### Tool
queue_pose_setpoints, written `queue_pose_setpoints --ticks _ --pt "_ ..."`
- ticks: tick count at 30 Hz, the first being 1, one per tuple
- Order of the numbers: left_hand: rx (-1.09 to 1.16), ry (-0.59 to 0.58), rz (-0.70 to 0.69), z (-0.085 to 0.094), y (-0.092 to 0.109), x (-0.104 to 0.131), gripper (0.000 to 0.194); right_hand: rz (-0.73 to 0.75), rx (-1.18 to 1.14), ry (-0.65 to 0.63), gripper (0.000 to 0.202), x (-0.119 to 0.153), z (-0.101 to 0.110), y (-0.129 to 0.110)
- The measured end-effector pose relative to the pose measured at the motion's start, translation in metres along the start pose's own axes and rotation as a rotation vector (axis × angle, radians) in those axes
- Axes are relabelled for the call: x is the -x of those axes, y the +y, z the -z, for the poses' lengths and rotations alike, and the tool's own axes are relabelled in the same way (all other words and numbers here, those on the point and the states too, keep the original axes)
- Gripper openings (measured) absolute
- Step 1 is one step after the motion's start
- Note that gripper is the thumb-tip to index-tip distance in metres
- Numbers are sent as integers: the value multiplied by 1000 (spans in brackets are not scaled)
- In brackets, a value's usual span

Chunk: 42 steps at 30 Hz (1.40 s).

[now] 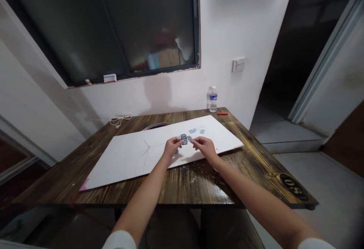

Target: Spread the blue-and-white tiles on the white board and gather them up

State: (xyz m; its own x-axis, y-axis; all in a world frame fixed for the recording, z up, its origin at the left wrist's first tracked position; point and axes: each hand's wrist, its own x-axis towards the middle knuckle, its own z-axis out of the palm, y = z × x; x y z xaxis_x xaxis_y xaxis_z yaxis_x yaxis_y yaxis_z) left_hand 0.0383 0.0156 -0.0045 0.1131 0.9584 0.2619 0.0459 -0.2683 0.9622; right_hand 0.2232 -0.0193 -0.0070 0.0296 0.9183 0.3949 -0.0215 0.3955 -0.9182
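Note:
Over the white board [122, 154], my left hand [171, 146] pinches a small flat piece with a blue-and-white pattern [184, 139]. Close by on the right, my right hand [205, 146] grips a small grey flat piece [189, 138] between thumb and fingers. The two pieces are nearly touching; I cannot tell whether they meet. Small blue-marked pieces [192, 130] lie on the board just beyond my hands, with another blue-marked piece [201, 131] to their right. More blue [176, 151] shows below my left fingers, partly hidden.
The board rests on a dark wooden table [193, 188]. Towards the wall stand a water bottle [213, 99] and a red stick-like object [222, 113]. A white cable [119, 119] lies at the back left. A round number plate [294, 186] marks the right corner.

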Motion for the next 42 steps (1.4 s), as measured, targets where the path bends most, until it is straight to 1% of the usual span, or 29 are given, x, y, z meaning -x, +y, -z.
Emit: queue_pose_setpoints --ticks 4,7,11,17,19,22,24,26,33,38,42 --pt "-15 -3 9 -1 2 1 30 24 -12 21 32 0 1 1" --pt "-5 -38 35 -3 4 2 31 71 -16 23 27 0 1 1" --pt "2 -112 59 -6 7 4 33 184 66 -7 22 2 3 -1" --pt "-1 -128 66 -5 6 5 35 252 171 -13 22 3 4 -1" --pt "-2 -155 65 -4 5 5 34 238 169 -7 26 2 4 0" --pt "-18 -189 60 -4 4 5 34 185 154 39 34 1 3 2" --pt "-29 -202 58 -4 4 5 35 159 163 62 30 0 3 2" --pt "-38 -212 57 -4 4 5 36 138 174 70 29 -1 3 3" --pt "-39 -271 59 -4 7 7 34 19 72 47 35 -4 1 11" --pt "-53 -318 51 -6 10 9 31 18 101 40 39 -2 -1 14" --pt "-53 -320 50 -6 7 10 31 12 74 11 37 -1 -2 15"
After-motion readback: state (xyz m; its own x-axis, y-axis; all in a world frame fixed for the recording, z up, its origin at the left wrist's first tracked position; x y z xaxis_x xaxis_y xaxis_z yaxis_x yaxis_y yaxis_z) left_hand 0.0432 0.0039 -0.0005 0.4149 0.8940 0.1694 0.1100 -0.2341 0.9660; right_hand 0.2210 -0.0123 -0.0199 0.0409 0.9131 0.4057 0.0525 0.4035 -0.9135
